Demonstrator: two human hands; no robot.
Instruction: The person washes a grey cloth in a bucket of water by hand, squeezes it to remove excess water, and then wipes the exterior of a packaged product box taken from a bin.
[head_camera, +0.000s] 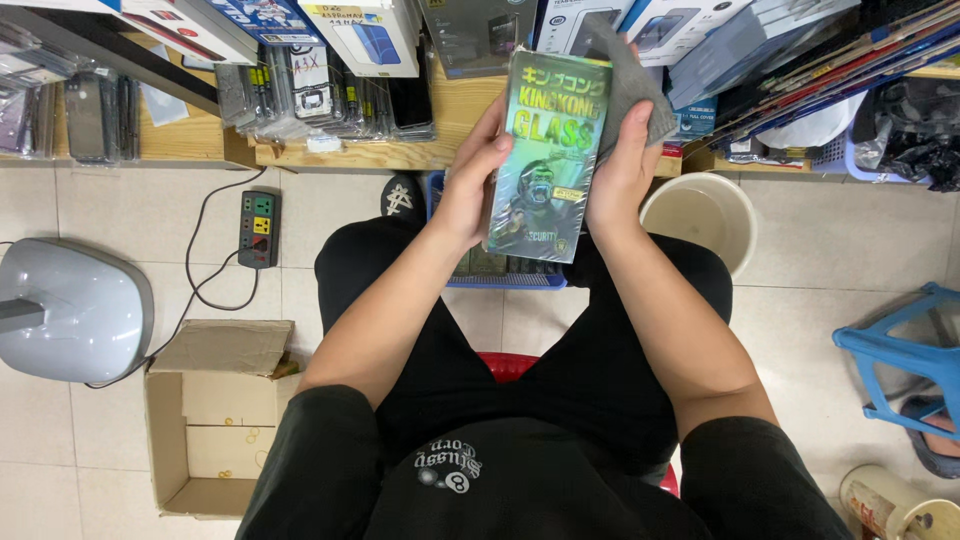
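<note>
I hold a flat green and dark rectangular package (545, 155) with a shiny holographic front upright in front of me. My left hand (470, 180) grips its left edge. My right hand (625, 160) grips its right edge and also pinches a grey cloth or pouch (630, 80) behind the package. I sit on a red stool (510, 365), legs in black shorts. A blue basket (500, 275) with small packs lies on the floor below the package.
A low wooden shelf (400, 150) stacked with phone cases and boxes runs across the top. A white bucket (705, 215) stands at right, a blue plastic stool (905, 355) beyond it. An open cardboard box (215, 420), a power strip (260, 228) and a grey fan base (70, 310) sit at left.
</note>
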